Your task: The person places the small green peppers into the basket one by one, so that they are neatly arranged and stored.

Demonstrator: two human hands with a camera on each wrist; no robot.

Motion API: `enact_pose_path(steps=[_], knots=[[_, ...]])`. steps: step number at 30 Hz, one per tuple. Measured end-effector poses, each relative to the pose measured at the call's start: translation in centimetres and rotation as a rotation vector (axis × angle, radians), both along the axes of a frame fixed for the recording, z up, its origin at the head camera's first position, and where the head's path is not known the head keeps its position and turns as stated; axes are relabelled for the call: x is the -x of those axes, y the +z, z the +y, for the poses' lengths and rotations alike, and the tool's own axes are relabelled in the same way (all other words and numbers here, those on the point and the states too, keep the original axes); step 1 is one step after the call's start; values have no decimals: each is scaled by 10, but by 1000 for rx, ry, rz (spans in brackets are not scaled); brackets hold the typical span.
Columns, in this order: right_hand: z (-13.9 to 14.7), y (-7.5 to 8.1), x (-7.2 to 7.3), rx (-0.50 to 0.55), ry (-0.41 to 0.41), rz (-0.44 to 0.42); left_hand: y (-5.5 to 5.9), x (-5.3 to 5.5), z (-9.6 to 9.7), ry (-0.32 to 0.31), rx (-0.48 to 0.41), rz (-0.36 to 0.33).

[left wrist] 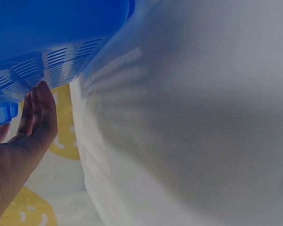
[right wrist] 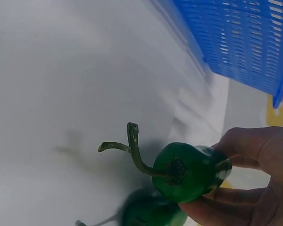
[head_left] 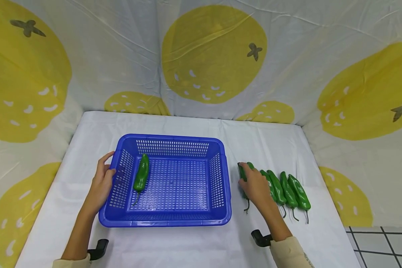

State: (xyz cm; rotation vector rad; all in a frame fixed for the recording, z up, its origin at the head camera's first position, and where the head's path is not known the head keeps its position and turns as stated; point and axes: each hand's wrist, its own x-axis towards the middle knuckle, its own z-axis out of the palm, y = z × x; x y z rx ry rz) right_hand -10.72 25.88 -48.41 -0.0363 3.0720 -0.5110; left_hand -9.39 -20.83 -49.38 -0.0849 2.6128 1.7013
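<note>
A blue plastic basket (head_left: 164, 223) with slotted walls stands on the white cloth, and one green chili pepper (head_left: 142, 173) lies inside near its left wall. My left hand (head_left: 102, 180) holds the basket's left side, thumb at the rim. In the left wrist view its fingertips (left wrist: 43, 87) touch the slotted outer wall below the rim. To the right of the basket, my right hand (head_left: 255, 185) pinches a green chili pepper (right wrist: 184, 172) between thumb and fingers, its bent stem pointing away from the palm. Another pepper (right wrist: 153, 212) lies close beside the held one, partly hidden by it.
Several more green peppers (head_left: 289, 191) lie in a row right of my right hand, stems toward me. A pale curtain with yellow fruit prints (head_left: 214, 54) encloses the table's back and sides. Black camera mounts (head_left: 262, 238) jut from both wrists.
</note>
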Motion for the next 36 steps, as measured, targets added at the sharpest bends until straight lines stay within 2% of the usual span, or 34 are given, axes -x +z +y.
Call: enact_pose_path(steps=[9,25,36], knots=[[4,15,8,-14,-5,32,-1,0,0,1,-4,-6],[-12,38,25,-30,3,108,-1,0,-2,0,2,-11],[-20,55,35,-27,13,129,-1,1,-1,-8,-5,4]])
